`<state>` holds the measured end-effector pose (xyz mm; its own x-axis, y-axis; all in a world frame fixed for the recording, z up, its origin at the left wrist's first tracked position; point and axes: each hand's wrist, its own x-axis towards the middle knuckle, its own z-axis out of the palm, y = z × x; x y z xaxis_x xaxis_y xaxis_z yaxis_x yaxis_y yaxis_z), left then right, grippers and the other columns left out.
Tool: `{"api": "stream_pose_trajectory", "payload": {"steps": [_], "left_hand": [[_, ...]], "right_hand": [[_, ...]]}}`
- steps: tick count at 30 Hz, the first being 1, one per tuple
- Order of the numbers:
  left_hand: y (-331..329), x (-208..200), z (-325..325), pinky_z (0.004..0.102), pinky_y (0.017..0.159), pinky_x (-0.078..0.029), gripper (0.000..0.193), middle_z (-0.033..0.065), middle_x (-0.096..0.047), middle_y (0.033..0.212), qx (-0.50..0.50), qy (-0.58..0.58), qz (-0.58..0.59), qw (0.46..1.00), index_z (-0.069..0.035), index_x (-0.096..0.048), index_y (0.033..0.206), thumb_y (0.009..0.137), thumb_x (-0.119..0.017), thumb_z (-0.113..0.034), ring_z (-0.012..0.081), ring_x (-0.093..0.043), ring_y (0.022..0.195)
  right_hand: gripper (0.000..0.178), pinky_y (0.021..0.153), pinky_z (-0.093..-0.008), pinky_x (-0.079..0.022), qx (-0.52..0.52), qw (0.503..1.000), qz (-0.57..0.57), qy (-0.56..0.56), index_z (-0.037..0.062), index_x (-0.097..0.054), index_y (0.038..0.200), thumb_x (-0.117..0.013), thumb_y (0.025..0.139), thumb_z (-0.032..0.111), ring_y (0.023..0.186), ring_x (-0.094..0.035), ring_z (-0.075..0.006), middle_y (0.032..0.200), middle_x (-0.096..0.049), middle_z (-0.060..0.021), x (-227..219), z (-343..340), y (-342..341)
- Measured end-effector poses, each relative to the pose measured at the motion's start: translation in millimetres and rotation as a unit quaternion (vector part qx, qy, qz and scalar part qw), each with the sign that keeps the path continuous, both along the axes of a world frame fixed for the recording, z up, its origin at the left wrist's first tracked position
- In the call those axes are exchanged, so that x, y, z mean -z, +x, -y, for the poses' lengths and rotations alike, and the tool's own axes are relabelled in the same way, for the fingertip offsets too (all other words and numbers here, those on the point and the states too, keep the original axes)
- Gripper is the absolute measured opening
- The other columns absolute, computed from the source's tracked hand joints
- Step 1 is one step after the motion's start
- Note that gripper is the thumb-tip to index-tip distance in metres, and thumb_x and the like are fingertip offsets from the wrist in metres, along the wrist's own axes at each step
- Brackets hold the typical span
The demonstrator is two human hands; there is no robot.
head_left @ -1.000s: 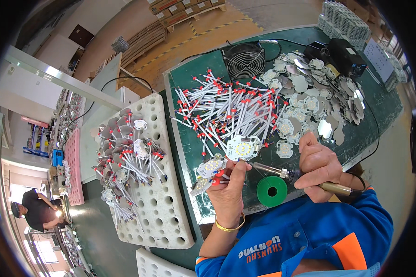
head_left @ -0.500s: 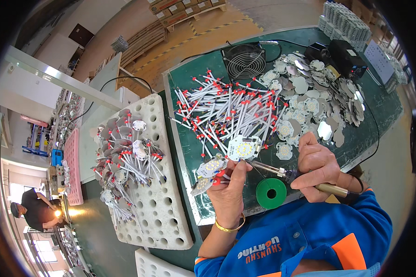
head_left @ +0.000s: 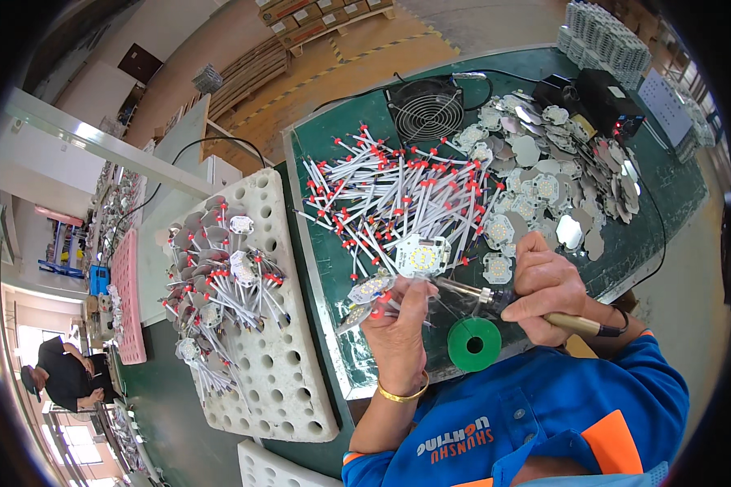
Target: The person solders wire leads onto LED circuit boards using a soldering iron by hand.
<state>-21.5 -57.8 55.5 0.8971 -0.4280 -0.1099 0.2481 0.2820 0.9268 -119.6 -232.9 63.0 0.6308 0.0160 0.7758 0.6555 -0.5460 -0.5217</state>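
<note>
My right hand (head_left: 548,288) is wrapped round the handle of a soldering iron (head_left: 573,323). Its metal tip points left, close to the lower edge of a white LED board (head_left: 423,256). My left hand (head_left: 400,333) pinches at that edge with thumb and fingers; exactly what lies between them is partly hidden. More LED boards (head_left: 370,290) with red-banded white wires stick out to the left of this hand, held in it. A faint haze hangs around the iron's tip. Below the iron sits a green solder spool (head_left: 474,344), with a thin strand rising from it.
Beyond my hands lie a heap of white wires (head_left: 398,183) with red bands and a pile of loose LED boards (head_left: 544,187). A black fan (head_left: 426,109) and a black box (head_left: 609,101) stand farther back. Wired boards rest on a perforated white foam tray (head_left: 300,406) at left.
The iron and my right hand have shifted slightly left, and haze now shows by the tip. At far left, the bright glow beside another person is gone.
</note>
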Motion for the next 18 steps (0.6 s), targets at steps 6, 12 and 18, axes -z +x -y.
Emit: {"api": "stream_pose_trajectory", "payload": {"steps": [6, 12, 18], "left_hand": [[3.5, 7.3, 4.1, 0.0195, 0.052, -0.036, 0.007, 0.0055, -0.061, 0.071, 0.042, 0.012, -0.041, 0.998, -0.001, -0.059, 0.076, 0.081, -0.061, -0.005, 0.0066, -0.049, 0.057], [-2.5, 11.0, 5.5, 0.0191, 0.053, -0.038, 0.004, 0.0045, -0.061, 0.071, 0.127, 0.049, -0.084, 0.987, -0.002, -0.060, 0.080, 0.081, -0.062, -0.005, 0.0069, -0.052, 0.061], [-3.6, 15.7, 4.1, 0.0217, 0.062, -0.048, 0.010, 0.0056, -0.062, 0.080, 0.120, 0.089, 0.031, 0.988, 0.003, -0.060, 0.089, 0.080, -0.063, 0.001, 0.0114, -0.061, 0.073]], "right_hand": [[0.031, 0.056, -0.0342, -0.033, 0.003, 0.996, 0.041, 0.078, 0.0052, -0.061, 0.087, -0.055, 0.059, -0.005, 0.049, -0.043, -0.0182, 0.058, -0.048, -0.0030, -6.7, 2.8, 2.5], [0.024, 0.054, -0.0338, -0.040, 0.159, 0.985, -0.019, -0.057, 0.0063, -0.060, 0.089, -0.067, 0.066, 0.006, 0.055, -0.049, -0.0248, 0.070, -0.053, -0.0075, -5.8, 7.2, 24.7], [0.023, 0.050, -0.0335, -0.041, 0.100, 0.989, -0.111, 0.009, 0.0103, -0.059, 0.085, -0.069, 0.066, 0.002, 0.060, -0.054, -0.0248, 0.070, -0.055, -0.0056, 7.4, -2.1, 34.3]]}}
